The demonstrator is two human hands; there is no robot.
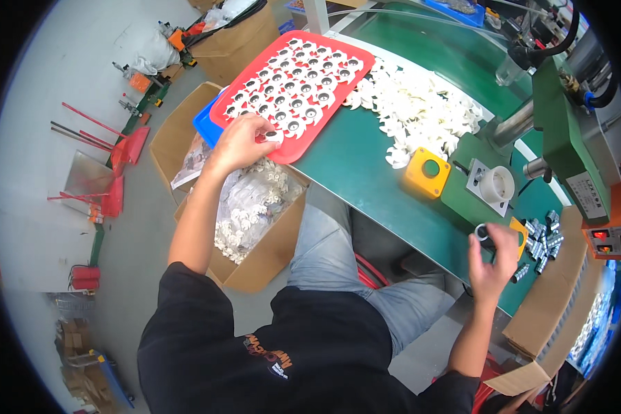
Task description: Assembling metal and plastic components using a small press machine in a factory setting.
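Note:
My left hand [243,143] pinches a white claw-shaped plastic part with a dark round centre [274,136], at the near corner of a red tray [363,59]. Rows of similar white parts with dark centres [281,101] lie in that tray. To the right, my right hand [495,262] holds a small metal sleeve [481,233] between thumb and fingers, above the green table's [366,179] front edge. Just beyond it stands a green press [555,131] with a white round holder [497,185] on its base. Loose metal sleeves [544,241] lie right of that hand.
A pile of loose white parts [421,103] covers the table's back middle. A yellow box with a green button [428,172] stands beside the press. Under the red tray shows a blue tray [205,124]. Cardboard boxes stand lower left [269,252] and at the right [548,303].

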